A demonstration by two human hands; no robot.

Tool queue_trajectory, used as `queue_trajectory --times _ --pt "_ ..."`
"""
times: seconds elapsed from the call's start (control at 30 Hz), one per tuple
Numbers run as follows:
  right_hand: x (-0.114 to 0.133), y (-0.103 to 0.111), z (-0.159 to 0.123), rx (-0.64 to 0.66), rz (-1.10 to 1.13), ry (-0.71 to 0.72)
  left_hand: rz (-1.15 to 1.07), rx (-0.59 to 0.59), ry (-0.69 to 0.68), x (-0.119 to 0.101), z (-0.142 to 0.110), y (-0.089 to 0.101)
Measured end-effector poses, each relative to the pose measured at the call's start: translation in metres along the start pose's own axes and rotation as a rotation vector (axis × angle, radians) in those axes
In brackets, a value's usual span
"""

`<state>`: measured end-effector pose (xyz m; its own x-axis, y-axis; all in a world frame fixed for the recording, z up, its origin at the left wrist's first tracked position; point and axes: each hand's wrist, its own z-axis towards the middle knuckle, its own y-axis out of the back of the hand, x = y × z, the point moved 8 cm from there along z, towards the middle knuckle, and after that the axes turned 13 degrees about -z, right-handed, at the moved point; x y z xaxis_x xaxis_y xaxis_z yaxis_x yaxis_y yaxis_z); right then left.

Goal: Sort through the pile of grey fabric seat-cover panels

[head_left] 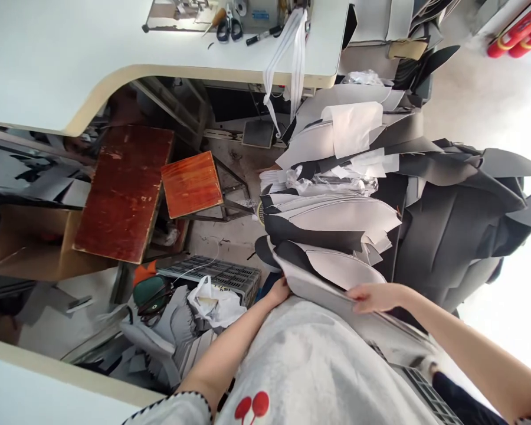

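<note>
A tall stack of grey and black cut fabric panels (336,218) rises in front of me. My left hand (278,291) grips the near left edge of the lowest grey panel (336,271). My right hand (374,297) lies on the same panel's near right edge, fingers curled over it. The panel rests against my light grey shirt (310,360). Dark grey fabric pieces (451,224) are heaped to the right of the stack.
A white sewing table (48,59) spans the top, with scissors (229,26) and white straps (292,53) hanging off its edge. Two red-brown wooden stools (126,189) (191,184) stand on the left. A grey plastic crate (216,274) and a white bag (215,304) lie on the floor.
</note>
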<state>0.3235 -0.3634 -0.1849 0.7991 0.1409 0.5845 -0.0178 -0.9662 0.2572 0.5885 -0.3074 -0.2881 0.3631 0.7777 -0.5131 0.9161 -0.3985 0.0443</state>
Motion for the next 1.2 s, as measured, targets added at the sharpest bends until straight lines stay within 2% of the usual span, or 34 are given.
queue_trajectory --times 0.07,0.1,0.2,0.3,0.43,0.53,0.6,0.7,0.8,0.9,0.97,1.0,1.07,1.2 --pt "-0.007 -0.015 -0.002 0.047 0.023 0.01 -0.019 -0.012 -0.004 0.006 0.003 0.006" --pt "-0.019 -0.015 0.004 0.015 0.016 -0.027 -0.024 -0.025 -0.001 0.008 0.005 0.009" --pt "-0.073 -0.006 0.033 -0.195 -0.038 -0.249 -0.028 -0.086 0.021 0.015 0.005 0.015" --pt "-0.115 -0.016 0.057 -0.295 -0.065 -0.443 -0.033 -0.122 0.04 0.018 -0.001 0.017" --pt "-0.148 -0.031 0.062 -0.348 -0.051 -0.581 -0.053 -0.149 0.06 0.023 -0.012 0.022" --pt "-0.161 -0.034 0.062 -0.293 -0.006 -0.598 -0.082 -0.16 0.079 0.028 -0.013 0.028" --pt "-0.156 -0.039 0.066 -0.219 0.006 -0.542 -0.1 -0.164 0.092 0.031 -0.011 0.031" --pt "-0.128 -0.049 0.066 -0.135 -0.047 -0.445 -0.119 -0.174 0.087 0.033 -0.007 0.035" --pt "-0.081 -0.057 0.052 -0.142 -0.176 -0.336 -0.124 -0.16 0.057 0.031 -0.005 0.036" --pt "-0.026 -0.066 0.037 -0.183 -0.268 -0.166 -0.121 -0.141 0.022 0.026 -0.002 0.038" --pt "-0.003 -0.075 0.035 -0.179 -0.266 -0.079 -0.127 -0.148 0.01 0.025 0.0 0.042" --pt "0.0 -0.078 0.038 -0.175 -0.25 -0.069 -0.137 -0.154 0.012 0.026 0.001 0.043" --pt "-0.013 -0.079 0.049 -0.185 -0.206 -0.132 -0.174 -0.162 0.032 0.031 0.002 0.047" --pt "-0.08 -0.07 0.08 -0.224 -0.109 -0.382 -0.274 -0.184 0.08 0.043 -0.002 0.056"
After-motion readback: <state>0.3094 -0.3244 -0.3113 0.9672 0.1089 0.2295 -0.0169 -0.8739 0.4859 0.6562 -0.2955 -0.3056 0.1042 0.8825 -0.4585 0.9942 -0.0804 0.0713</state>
